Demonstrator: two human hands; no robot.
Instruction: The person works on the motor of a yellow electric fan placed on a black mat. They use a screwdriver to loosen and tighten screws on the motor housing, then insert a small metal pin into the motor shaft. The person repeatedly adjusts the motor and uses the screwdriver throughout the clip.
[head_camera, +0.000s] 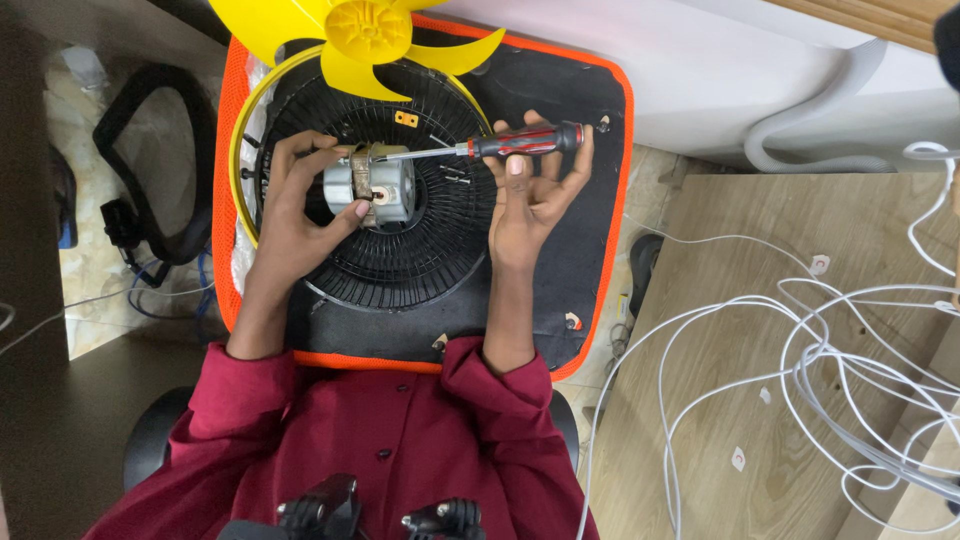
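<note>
Fan motor (370, 188) is clamped in left hand (295, 205) over black grille (400, 260); judged heavy, rigid; screwdriver (500, 145) is pinched by right hand (530, 195) at handle.

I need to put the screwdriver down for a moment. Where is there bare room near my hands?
Free: the black pad right of the fan grille, beside the right hand holding the screwdriver, and the wooden board's near left part. Crowded: the grille under the motor in the left hand, loose screws, white cables further right.
</note>
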